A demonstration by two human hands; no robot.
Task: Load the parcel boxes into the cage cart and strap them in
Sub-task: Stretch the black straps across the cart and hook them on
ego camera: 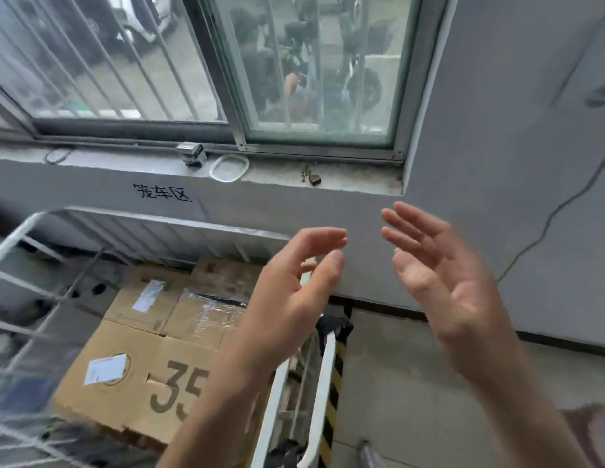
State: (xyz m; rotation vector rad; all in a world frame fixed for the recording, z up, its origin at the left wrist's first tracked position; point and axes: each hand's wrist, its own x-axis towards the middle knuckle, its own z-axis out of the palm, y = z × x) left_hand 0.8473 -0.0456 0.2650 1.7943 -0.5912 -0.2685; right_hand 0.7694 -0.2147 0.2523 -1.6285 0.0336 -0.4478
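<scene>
While raised — hands point(362, 285) before windowsill point(345, 179)

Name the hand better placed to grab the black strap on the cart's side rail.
Left hand: it hovers empty right above the black strap on the cage cart; the right hand hangs farther out.

hands: I count 2, left hand point(291, 298), right hand point(439, 285), both empty
parcel boxes point(142, 376): 4 visible tops
cage cart point(179, 228): 1
shipping labels point(105, 368): 2
window sill items point(229, 167): 3
</scene>
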